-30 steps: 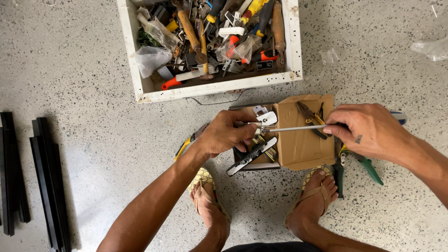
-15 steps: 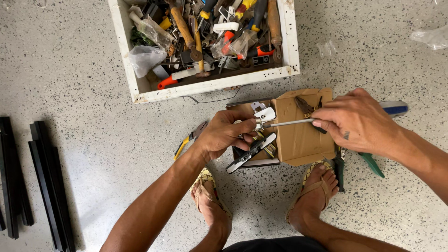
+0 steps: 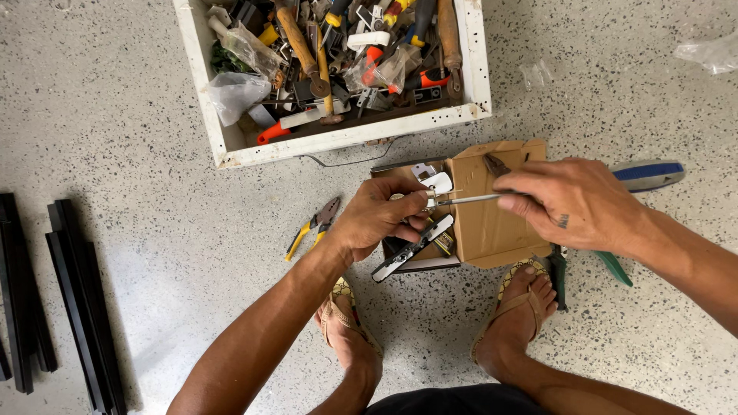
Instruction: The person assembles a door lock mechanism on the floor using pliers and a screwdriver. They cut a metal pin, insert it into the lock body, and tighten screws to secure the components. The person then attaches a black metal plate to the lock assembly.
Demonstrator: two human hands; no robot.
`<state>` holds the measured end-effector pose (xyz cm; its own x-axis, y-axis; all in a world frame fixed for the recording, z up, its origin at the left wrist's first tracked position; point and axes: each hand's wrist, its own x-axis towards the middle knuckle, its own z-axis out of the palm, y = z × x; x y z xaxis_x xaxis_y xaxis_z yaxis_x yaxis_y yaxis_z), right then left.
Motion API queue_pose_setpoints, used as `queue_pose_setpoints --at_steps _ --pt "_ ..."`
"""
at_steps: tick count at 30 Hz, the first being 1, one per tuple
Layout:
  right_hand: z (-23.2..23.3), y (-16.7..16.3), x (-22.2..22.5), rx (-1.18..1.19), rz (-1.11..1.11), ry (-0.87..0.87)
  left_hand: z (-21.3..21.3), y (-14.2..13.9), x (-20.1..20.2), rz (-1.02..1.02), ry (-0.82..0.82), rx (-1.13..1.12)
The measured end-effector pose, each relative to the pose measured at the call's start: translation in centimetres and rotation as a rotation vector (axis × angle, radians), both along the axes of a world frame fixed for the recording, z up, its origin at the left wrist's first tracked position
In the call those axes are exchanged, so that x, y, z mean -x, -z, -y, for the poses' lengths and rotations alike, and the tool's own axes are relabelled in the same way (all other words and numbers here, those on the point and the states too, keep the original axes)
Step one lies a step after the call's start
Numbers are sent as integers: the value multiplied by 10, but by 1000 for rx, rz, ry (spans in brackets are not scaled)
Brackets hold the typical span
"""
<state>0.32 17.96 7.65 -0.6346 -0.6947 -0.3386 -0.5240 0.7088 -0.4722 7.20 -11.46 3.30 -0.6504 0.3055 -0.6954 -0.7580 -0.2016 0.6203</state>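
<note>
Speckled terrazzo floor (image 3: 115,138) bare at 9 o'clock as far as black metal bars (image 3: 73,300), cut off by left frame edge. White wooden tool box (image 3: 338,142) at 12 o'clock, top cropped, contents a jumble. Left hand (image 3: 377,219) closed on small white metal fitting (image 3: 436,184) over open cardboard box (image 3: 492,223). Right hand (image 3: 576,204) gripping screwdriver (image 3: 469,199), tip at fitting, handle hidden in fist. Yellow-handled pliers (image 3: 311,228) just left of wrist. Green-handled tool (image 3: 611,265) partly hidden beneath right forearm.
</note>
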Motion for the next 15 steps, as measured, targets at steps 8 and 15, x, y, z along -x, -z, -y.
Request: queue_pose_setpoints --at_steps 8,15 --pt "8 -5 -4 21 172 28 -14 9 -12 -128 10 -28" --pt "5 12 -10 -60 167 102 -24 31 -16 -24 -14 17"
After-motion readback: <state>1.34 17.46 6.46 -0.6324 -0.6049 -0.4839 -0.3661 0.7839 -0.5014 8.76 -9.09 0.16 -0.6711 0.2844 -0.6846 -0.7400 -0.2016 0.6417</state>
